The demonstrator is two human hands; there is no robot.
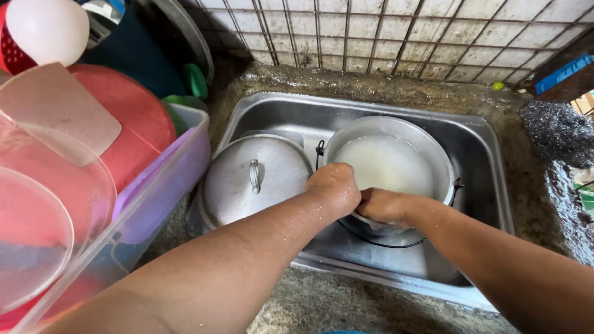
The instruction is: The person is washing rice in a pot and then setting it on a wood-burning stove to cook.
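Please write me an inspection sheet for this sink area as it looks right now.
Surface: steel sink set in a wet, stained stone counter.
Job's things: metal pot of cloudy water in the sink; lidded pot beside it.
Clutter: steel wool on the counter; clear bin of red plastic ware at left.
Grips: left hand and right hand both closed at the pot's near rim; what they clasp is hidden.
Cables: nothing seen.
Surroundings: tiled wall behind a wire grid.
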